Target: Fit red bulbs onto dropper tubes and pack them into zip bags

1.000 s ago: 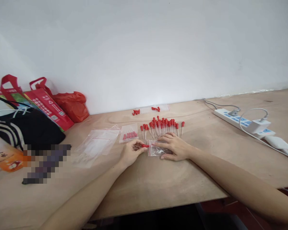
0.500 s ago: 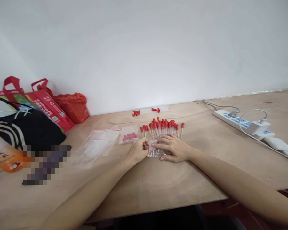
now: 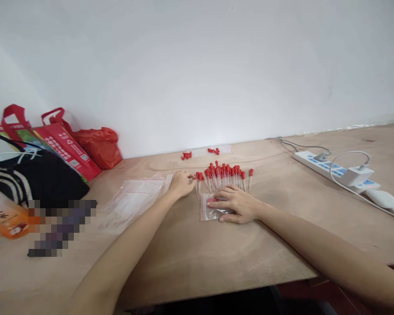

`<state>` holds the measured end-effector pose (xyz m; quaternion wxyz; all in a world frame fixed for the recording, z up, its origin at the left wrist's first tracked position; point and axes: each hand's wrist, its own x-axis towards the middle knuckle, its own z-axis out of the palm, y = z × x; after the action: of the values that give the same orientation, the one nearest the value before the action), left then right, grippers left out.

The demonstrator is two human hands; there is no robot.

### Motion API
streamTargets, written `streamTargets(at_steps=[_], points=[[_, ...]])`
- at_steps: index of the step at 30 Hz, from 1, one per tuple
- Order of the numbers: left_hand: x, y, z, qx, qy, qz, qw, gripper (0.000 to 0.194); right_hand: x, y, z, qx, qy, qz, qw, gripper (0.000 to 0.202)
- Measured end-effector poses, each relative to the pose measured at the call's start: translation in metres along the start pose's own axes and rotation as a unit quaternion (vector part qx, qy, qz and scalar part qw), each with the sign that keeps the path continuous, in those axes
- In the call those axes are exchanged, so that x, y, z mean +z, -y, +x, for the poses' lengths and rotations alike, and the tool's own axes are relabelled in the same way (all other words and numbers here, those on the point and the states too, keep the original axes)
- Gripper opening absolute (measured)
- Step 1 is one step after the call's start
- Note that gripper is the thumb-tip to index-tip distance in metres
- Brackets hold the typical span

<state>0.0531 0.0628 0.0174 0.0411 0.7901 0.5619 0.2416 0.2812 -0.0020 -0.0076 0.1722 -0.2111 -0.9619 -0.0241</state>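
My left hand (image 3: 183,183) is at the left end of a row of droppers (image 3: 223,176) with red bulbs and clear stems. Its thumb and forefinger are pinched at the leftmost red bulb, and its stem is hard to make out. My right hand (image 3: 239,204) lies over a small clear zip bag (image 3: 205,213), fingers spread and pressing it onto the table. Something red shows inside the bag under the fingers. Behind my left hand, another small bag (image 3: 168,181) is mostly covered by the hand.
Flat clear zip bags (image 3: 134,197) lie to the left. Loose red bulbs (image 3: 186,155) and a clear bag (image 3: 228,149) are near the wall. Shopping bags (image 3: 65,148) and a black cloth bag (image 3: 59,179) stand at far left. A power strip (image 3: 335,168) with cables lies at right.
My left hand has let go of the zip bag's edge and moved up and left to the droppers, now covering the small filled bag. My right hand stays on the zip bag.
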Motion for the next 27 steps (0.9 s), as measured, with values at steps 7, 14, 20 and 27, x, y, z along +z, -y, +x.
streamTargets(at_steps=[7, 14, 20, 27], points=[[0.033, -0.017, 0.037, -0.134, -0.012, -0.058, 0.989, 0.024, 0.0, 0.001, 0.0, -0.003, -0.009, -0.009, 1.0, 0.051], [0.002, -0.016, 0.0, -0.104, -0.119, -0.23, 0.96, 0.019, 0.001, 0.001, 0.001, -0.003, -0.007, 0.001, 1.0, 0.051], [-0.008, -0.006, -0.063, -0.092, -0.219, -0.457, 0.857, 0.031, 0.003, -0.001, 0.001, 0.024, -0.024, 0.043, 0.998, 0.068], [-0.002, -0.009, -0.079, -0.111, -0.196, -0.513, 0.828, 0.034, 0.001, 0.0, 0.0, 0.034, -0.018, 0.048, 0.998, 0.069]])
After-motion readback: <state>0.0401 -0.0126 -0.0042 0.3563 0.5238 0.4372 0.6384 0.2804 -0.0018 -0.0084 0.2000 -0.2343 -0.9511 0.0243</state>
